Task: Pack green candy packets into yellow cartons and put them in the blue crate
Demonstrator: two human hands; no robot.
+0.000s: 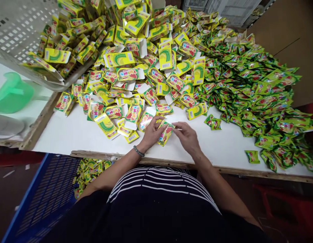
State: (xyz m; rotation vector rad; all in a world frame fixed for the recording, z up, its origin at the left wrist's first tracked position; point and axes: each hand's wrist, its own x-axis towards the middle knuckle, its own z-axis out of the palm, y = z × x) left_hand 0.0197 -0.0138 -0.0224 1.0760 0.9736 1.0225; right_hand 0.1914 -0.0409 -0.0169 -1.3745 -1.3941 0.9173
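Note:
Near the table's front edge, my left hand (153, 132) is closed around a small printed candy box (166, 134), green and yellow with fruit pictures. My right hand (187, 135) pinches at the upper right corner of the same box, thumb and forefinger at its end; whether a flap or a packet is between them is too small to tell. Just beyond my hands spreads a heap of yellow candy boxes (126, 74), many with white end flaps standing out. To the right lies a big pile of small green candy packets (268, 98).
A white perforated basket (14, 37) full of boxes leans at the upper left. A green scoop (13, 94) and a white bucket (6, 125) stand left. Below the table edge, a blue crate (42, 192) holds more boxes. A red stool (288, 206) is at lower right.

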